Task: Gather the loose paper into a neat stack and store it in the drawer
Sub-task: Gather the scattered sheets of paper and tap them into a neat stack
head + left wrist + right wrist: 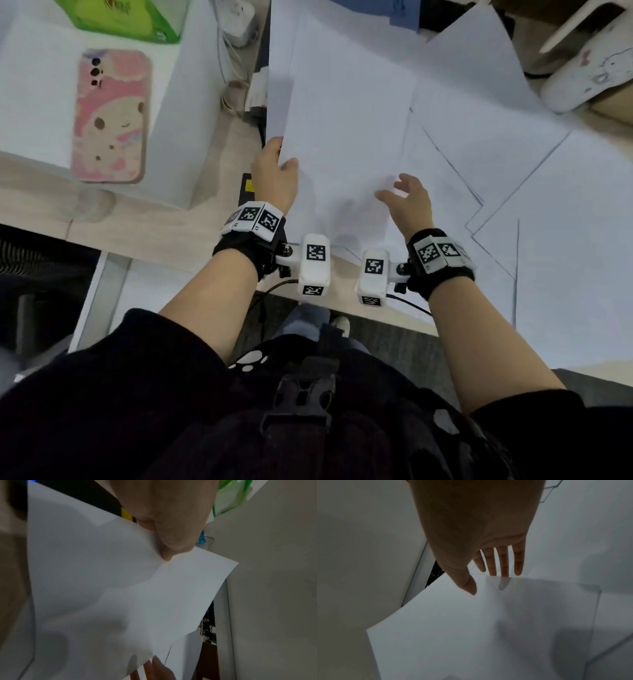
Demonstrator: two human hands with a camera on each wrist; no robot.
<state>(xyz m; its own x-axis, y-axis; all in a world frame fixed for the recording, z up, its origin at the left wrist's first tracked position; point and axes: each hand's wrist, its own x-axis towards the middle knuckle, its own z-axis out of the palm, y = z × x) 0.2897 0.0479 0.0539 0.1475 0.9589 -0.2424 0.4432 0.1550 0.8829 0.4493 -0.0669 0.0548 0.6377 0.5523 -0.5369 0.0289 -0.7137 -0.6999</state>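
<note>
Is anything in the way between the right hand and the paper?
Nothing visible. The right hand is open right at the lifted paper, fingers straight at its edge. The left hand pinches the other side.

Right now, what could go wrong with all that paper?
The left hand pinches the held sheets only at one edge, so they may sag, crease or slip out. The right hand is open over them, gripping nothing, so it may not catch them. The loose sheets spread over the desk's near edge and a nudge might send them to the floor.
</note>
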